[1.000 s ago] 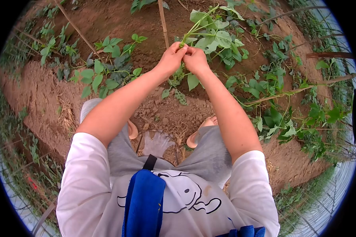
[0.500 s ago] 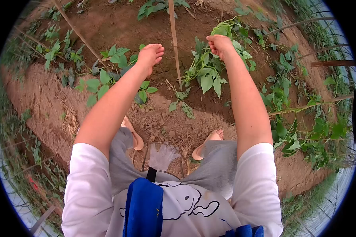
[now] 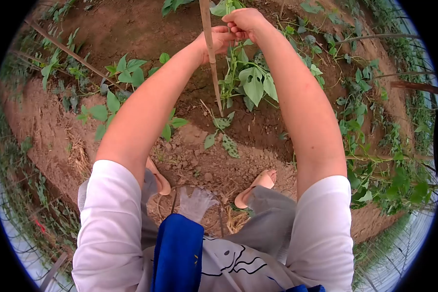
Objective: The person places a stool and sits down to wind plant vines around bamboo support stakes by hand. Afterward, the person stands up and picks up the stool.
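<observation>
A thin brown stake (image 3: pixel 212 58) stands in the soil in front of me, leaning slightly. My left hand (image 3: pixel 218 41) reaches behind it, fingers closed around the stems of a leafy green plant. Just to the right, my right hand (image 3: pixel 244 23) pinches the upper part of the same plant, its fingertips close to those of my left hand. Broad leaves of the plant (image 3: pixel 253 86) hang below both hands, right of the stake. The exact grip of the left fingers is partly hidden by the stake and the right hand.
Low green plants (image 3: pixel 126 72) grow on the left, beside another slanted stake (image 3: pixel 68 48). Dense vines (image 3: pixel 357 117) cover the right side around more sticks. A clear plastic piece (image 3: pixel 195 204) lies between my feet. A blue strap (image 3: pixel 178 253) hangs at my chest.
The hands first came apart, the left one open and empty beside the stake. Now both have come together at the plant's stems, which are raised upright next to the stake.
</observation>
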Demonstrator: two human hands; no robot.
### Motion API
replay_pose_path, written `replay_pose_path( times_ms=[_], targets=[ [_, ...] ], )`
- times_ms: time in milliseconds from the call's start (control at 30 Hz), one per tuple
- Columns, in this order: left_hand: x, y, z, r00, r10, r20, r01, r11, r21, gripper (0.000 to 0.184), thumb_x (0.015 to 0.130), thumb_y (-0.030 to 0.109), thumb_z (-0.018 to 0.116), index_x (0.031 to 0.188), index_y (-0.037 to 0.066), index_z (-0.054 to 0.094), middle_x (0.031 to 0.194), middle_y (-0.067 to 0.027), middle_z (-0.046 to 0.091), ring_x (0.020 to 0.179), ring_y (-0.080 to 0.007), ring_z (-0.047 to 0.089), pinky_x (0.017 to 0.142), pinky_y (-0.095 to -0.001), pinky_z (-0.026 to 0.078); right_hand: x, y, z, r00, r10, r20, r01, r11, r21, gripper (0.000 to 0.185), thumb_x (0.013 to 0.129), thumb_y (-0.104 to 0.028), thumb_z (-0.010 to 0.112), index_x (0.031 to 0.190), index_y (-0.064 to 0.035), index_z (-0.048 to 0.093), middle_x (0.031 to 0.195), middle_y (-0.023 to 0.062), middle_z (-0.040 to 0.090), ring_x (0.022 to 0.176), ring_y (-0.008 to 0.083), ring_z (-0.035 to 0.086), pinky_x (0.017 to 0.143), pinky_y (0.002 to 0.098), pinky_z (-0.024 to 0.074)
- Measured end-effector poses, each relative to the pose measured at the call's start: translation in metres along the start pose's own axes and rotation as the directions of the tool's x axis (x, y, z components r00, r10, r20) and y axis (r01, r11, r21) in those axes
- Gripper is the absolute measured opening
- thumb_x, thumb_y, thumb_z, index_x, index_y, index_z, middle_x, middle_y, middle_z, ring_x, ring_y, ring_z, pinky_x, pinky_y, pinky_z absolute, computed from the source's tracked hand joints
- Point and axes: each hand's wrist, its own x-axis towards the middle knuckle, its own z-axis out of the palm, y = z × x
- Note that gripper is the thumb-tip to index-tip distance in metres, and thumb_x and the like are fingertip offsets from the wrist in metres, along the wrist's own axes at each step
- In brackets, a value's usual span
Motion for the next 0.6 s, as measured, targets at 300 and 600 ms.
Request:
replay_pose_path(
  times_ms=[300,600],
  targets=[
    [0.002,-0.010,-0.043,0.928,-0.149,-0.342,0.095,0.981,-0.169,0.021,0.087,0.019,0.033,0.093,0.002,0.045,0.088,-0.0091,0.053,0.087,-0.0193,0.054,0.079,-0.0331,0.045,-0.048,0.029,-0.042,0.969,-0.186,0.160,0.195,0.980,-0.041,0.018,0.077,-0.024,0.054,0.080,-0.0062,0.055,0.063,-0.0003,0.052,0.051,0.0064,0.048,0.044,0.0186,0.0393],
    [-0.029,-0.001,-0.034,0.909,-0.120,-0.399,-0.090,0.879,-0.469,0.023,0.087,0.016,0.031,0.102,0.001,0.040,0.104,-0.0158,0.048,0.099,-0.0308,0.047,0.084,-0.0430,0.041,-0.078,0.161,0.028,0.911,-0.290,0.294,0.278,0.957,0.081,0.035,0.073,-0.014,0.051,0.105,-0.0015,0.045,0.077,0.0067,0.057,0.069,0.0185,0.056,0.064,0.0298,0.0438]
  ],
)
